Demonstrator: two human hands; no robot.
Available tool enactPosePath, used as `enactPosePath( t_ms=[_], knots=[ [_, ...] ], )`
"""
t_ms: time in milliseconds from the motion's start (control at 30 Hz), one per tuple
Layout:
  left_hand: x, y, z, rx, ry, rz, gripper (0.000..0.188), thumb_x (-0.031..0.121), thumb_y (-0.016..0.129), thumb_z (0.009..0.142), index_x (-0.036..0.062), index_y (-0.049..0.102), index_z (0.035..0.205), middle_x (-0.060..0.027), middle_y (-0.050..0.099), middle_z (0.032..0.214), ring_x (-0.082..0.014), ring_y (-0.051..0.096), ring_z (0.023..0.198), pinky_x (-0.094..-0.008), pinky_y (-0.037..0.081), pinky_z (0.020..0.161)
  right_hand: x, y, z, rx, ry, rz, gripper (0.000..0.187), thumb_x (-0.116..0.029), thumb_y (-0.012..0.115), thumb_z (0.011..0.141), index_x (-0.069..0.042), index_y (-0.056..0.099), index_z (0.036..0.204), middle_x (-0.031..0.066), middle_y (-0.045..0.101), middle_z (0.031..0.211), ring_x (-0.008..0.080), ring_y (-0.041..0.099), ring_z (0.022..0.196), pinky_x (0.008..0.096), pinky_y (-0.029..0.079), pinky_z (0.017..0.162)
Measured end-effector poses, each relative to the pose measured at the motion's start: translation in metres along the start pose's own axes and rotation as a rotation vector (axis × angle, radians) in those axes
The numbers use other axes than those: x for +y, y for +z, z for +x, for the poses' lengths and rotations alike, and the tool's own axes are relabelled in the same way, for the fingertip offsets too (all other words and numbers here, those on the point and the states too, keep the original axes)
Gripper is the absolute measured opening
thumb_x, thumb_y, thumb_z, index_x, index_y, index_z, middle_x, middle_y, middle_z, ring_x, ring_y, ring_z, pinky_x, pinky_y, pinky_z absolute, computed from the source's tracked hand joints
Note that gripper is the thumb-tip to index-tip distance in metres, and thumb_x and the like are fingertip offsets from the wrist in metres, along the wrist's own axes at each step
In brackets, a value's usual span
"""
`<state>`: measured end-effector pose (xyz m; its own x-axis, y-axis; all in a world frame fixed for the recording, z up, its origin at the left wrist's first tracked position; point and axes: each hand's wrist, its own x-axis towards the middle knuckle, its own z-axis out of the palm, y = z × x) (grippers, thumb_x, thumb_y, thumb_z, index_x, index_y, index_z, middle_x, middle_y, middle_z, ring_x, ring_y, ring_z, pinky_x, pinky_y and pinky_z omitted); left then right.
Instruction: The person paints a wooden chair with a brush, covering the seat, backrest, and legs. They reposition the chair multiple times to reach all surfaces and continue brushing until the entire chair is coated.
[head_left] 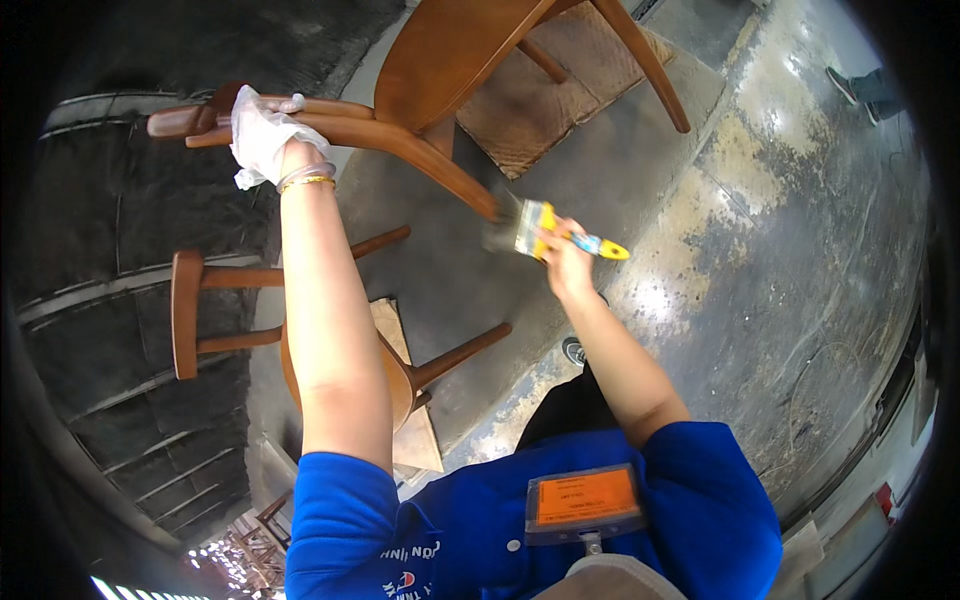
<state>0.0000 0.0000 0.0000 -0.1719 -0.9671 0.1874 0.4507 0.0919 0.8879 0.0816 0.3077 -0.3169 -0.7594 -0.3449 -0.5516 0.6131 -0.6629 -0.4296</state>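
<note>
brown wooden chair (440, 65) is overlapping the left edge of a cardboard sheet (545, 115), one leg reaching past its lower corner; gloved left hand (265, 135) is wrapping the back rails, right hand (568, 262) is pinching a brush (530, 230), blurred bristles at that leg's tip, contact uncertain. brushing is apparently under way, the even brown surface not revealing what is done or left. second chair (400, 380) is overlapping another cardboard piece (420, 448), untouched, its stage unclear.

Left arm (335, 300) outstretched, right fingers (553, 240) curled
</note>
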Motion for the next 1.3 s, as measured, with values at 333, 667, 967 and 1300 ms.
enactPosePath(
  t_ms=[333,667,967,1300],
  knots=[
    [0.017,-0.015,0.028,-0.247,-0.328,-0.19,0.029,0.01,0.072,0.092,0.0125,0.049,0.073,0.0005,0.044,0.062,-0.0151,0.043,0.055,-0.0356,0.05,0.066,-0.144,-0.204,0.06,0.396,-0.264,-0.584,0.035,0.011,0.073,0.075,-0.013,0.057,0.094,0.0003,0.062,0.085,0.0152,0.063,0.076,0.0361,0.054,0.067],
    [0.003,0.046,-0.121,0.396,0.065,-0.009,0.022,0.01,0.075,0.089,0.0066,0.056,0.078,-0.0039,0.051,0.068,-0.0182,0.048,0.056,-0.0379,0.052,0.064,-0.402,-0.29,0.096,0.925,-0.175,-0.682,0.052,-0.015,0.077,0.084,0.003,0.05,0.125,0.011,0.072,0.091,0.0211,0.069,0.065,0.0365,0.058,0.06],
    [-0.086,0.19,-0.264,0.457,0.275,0.839,0.021,0.021,0.082,0.091,0.0024,0.073,0.096,-0.0103,0.075,0.088,-0.0194,0.07,0.079,-0.0372,0.059,0.077,-0.532,-0.212,0.19,0.671,-0.322,-0.929,0.014,-0.014,0.071,0.09,-0.003,0.066,0.095,0.009,0.069,0.082,0.0175,0.069,0.067,0.0319,0.058,0.062],
    [-0.099,0.265,-0.269,-0.155,0.257,0.767,0.024,0.024,0.079,0.087,0.0013,0.072,0.082,-0.0116,0.073,0.072,-0.0263,0.075,0.073,-0.0394,0.057,0.07,-0.517,0.128,0.126,-0.522,-0.569,-0.474,0.032,0.01,0.076,0.082,-0.012,0.053,0.079,0.0175,0.058,0.143,0.029,0.055,0.131,0.0437,0.047,0.107]
  ],
)
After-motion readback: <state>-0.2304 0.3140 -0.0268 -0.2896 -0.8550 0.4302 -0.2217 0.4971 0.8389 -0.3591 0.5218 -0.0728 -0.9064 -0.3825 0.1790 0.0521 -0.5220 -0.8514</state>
